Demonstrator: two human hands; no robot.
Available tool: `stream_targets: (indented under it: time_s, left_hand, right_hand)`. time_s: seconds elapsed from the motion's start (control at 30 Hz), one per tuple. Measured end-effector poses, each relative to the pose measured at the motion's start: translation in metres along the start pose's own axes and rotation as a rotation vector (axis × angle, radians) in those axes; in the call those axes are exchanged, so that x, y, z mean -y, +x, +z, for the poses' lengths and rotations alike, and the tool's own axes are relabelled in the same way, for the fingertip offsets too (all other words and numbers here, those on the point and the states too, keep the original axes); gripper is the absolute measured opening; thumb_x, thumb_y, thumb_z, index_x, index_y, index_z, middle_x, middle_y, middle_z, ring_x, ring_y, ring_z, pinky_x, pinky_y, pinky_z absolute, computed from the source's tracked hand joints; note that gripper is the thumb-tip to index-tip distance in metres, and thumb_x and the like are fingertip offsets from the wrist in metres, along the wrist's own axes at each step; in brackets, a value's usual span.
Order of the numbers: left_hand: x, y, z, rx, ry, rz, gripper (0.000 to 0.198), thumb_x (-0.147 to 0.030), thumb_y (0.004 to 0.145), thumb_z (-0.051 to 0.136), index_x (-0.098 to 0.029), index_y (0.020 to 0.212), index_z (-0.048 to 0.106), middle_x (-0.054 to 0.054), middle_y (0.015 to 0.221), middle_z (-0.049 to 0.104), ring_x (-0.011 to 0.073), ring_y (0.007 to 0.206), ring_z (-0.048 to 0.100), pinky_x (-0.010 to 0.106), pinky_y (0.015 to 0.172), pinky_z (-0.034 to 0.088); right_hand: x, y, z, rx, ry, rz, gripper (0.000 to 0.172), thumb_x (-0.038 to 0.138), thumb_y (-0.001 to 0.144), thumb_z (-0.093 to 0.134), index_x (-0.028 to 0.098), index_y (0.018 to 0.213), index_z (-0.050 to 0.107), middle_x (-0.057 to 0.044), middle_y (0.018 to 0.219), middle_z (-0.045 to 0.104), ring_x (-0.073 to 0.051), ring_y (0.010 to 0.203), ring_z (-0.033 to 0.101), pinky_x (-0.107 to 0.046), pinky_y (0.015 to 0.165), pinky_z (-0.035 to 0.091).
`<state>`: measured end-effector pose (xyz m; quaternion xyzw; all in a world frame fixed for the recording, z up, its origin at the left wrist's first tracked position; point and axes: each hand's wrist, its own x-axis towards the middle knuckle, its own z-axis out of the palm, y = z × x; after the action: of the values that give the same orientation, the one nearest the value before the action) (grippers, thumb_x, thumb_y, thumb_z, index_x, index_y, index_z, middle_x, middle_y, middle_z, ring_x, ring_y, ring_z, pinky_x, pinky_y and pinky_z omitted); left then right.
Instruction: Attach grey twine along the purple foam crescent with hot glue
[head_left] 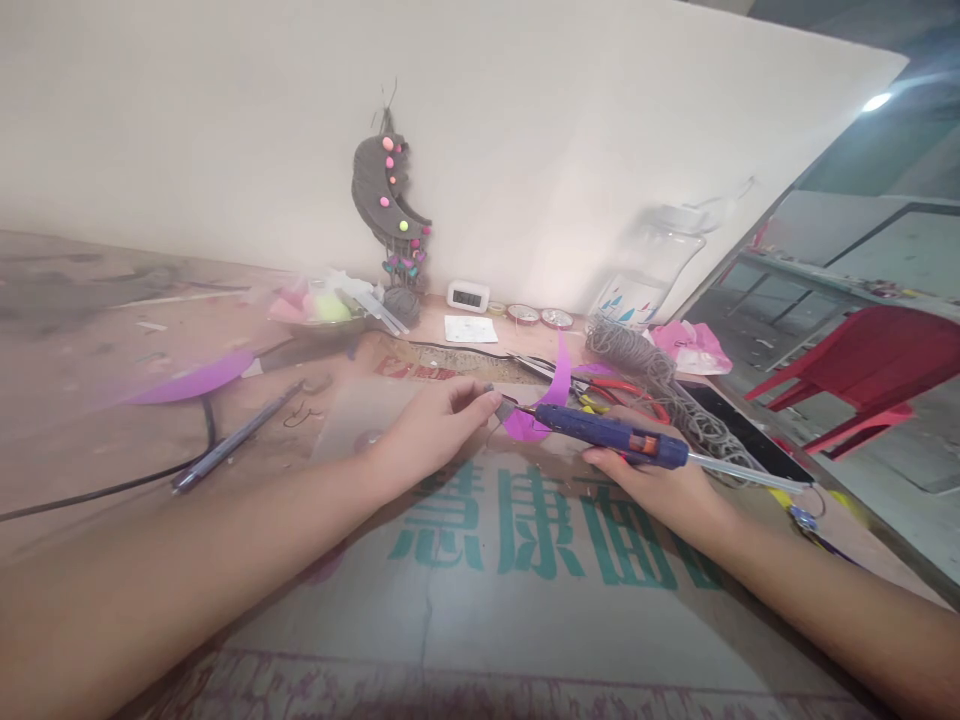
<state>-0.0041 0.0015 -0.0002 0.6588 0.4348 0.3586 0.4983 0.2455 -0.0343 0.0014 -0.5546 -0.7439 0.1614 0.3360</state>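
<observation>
My right hand [660,490] is closed around a blue hot glue gun [600,430], with a long clear glue stick [750,470] sticking out of its rear. The gun's nozzle points left, close to my left fingertips. My left hand [454,415] pinches the end of a purple crescent cutout [559,385], where grey yarn [507,408] is wrapped around it. Whether the nozzle touches the yarn, I cannot tell. Behind my right hand lie scissors with red handles [630,388] and a grey yarn skein [630,350].
A grey crescent ornament with pompoms [371,180] rests against the wall. A bowl of pompoms [322,318], a small digital clock [469,297] and a clear jar [645,265] stand along the back. At left are a pen [236,440] and another purple cutout [199,380].
</observation>
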Motion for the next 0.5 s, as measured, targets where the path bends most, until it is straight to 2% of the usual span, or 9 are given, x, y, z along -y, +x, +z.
stream_targets:
  time_s: [0.13,0.27,0.37,0.5]
  left_hand:
    - [0.002,0.001,0.000,0.001,0.007,-0.019,0.033,-0.052,0.085,0.048,-0.021,0.073,0.047,-0.005,0.052,0.045,0.0094,0.039,0.038,0.020,0.035,0.027]
    - [0.005,0.005,0.000,-0.060,0.035,0.057,0.035,-0.050,0.085,0.048,-0.020,0.068,0.045,-0.005,0.054,0.046,0.0095,0.045,0.040,0.020,0.041,0.030]
    - [0.008,0.009,-0.001,-0.079,0.031,0.077,0.034,-0.049,0.085,0.049,-0.019,0.067,0.044,-0.005,0.055,0.044,0.0093,0.047,0.039,0.020,0.043,0.029]
    - [0.012,0.011,-0.002,-0.049,-0.026,0.099,0.037,-0.051,0.086,0.048,-0.019,0.068,0.044,-0.005,0.058,0.042,0.0078,0.047,0.037,0.020,0.044,0.028]
  right_hand:
    - [0.003,0.001,0.001,-0.015,0.048,0.009,0.023,0.044,0.078,0.064,0.022,0.079,0.057,0.000,0.071,0.063,-0.017,0.065,0.061,-0.028,0.058,0.050]
    - [0.008,0.004,-0.006,-0.038,0.075,0.004,0.020,0.041,0.081,0.059,0.023,0.074,0.058,-0.001,0.069,0.064,-0.020,0.068,0.062,-0.032,0.065,0.052]
    - [0.012,0.009,-0.017,-0.035,0.108,-0.056,0.033,0.045,0.089,0.047,0.023,0.067,0.060,-0.004,0.075,0.066,-0.021,0.075,0.063,-0.034,0.074,0.052]
    - [0.018,0.020,-0.032,-0.214,0.386,0.001,0.043,0.057,0.090,0.040,0.023,0.074,0.062,-0.007,0.085,0.070,-0.023,0.080,0.065,-0.035,0.071,0.053]
